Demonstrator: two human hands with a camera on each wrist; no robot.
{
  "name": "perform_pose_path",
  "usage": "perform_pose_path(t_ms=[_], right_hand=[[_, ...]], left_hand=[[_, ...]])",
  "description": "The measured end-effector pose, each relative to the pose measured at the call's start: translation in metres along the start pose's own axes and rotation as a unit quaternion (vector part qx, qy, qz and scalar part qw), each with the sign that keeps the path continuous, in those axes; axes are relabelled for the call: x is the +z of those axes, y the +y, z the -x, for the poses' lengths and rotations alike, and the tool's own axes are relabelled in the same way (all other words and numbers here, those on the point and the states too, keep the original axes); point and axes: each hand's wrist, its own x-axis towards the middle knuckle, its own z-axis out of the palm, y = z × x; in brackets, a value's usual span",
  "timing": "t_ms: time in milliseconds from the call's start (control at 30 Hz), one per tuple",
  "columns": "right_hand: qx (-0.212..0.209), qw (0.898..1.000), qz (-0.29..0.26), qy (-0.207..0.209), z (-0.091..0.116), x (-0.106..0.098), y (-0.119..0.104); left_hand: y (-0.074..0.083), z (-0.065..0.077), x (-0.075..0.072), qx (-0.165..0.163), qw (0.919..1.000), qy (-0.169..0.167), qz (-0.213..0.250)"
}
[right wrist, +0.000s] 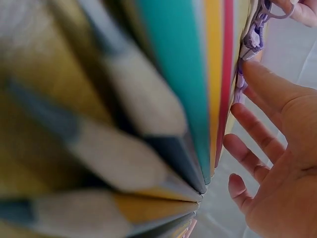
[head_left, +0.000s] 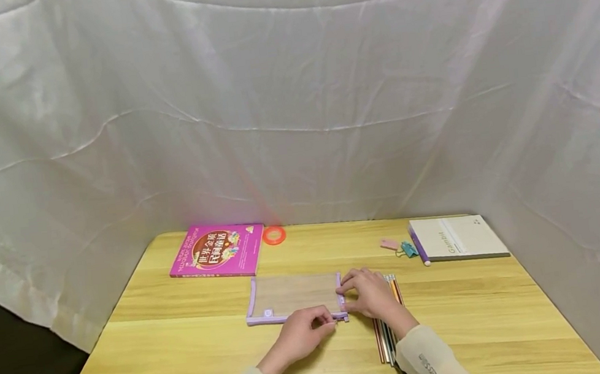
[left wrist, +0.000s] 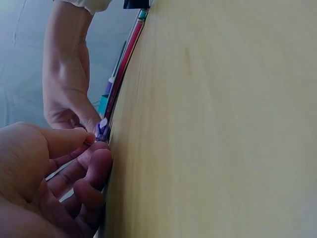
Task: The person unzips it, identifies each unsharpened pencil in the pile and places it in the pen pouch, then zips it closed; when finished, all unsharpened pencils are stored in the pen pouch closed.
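Observation:
A see-through zip pouch [head_left: 295, 292] with lilac edging lies flat on the table, its zipper along the near side. My left hand [head_left: 308, 332] pinches the zipper's pull between thumb and forefinger, close to the near right corner; the pull's ring [right wrist: 278, 11] shows in the right wrist view. At the pouch's right end, my right hand [head_left: 370, 293] pinches the lilac edge by that same corner, other fingers spread loosely. Several pencils [head_left: 387, 343] lie side by side under my right forearm, partly hidden by it. Their sharpened tips [right wrist: 143, 94] loom large in the right wrist view.
A pink book [head_left: 218, 250] lies at the back left beside an orange-red ring-shaped roll [head_left: 274, 235]. Back right are a pale notebook [head_left: 464, 236], a purple pen [head_left: 419, 244] along its edge, a teal binder clip [head_left: 409, 249] and a pink eraser-like block [head_left: 389, 244]. Grey curtains [head_left: 322, 86] surround the table.

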Motion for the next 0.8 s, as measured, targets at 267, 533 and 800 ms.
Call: perform_pose_path(t_ms=[267,533,800], right_hand=[[0.008,1.000,0.004,-0.005,0.000,0.000,-0.001],[0.008,1.000,0.012,-0.009,-0.001,0.001,-0.001],[-0.001,1.000,0.010,-0.005,0.002,-0.002,0.001]], left_hand=[[-0.012,0.015,-0.022,0.011,0.9991,0.011,-0.039],[-0.038,0.051,-0.076,0.005,0.9890,0.031,-0.145],[-0.073,0.085,-0.131,-0.070,0.9817,0.033,-0.174]])
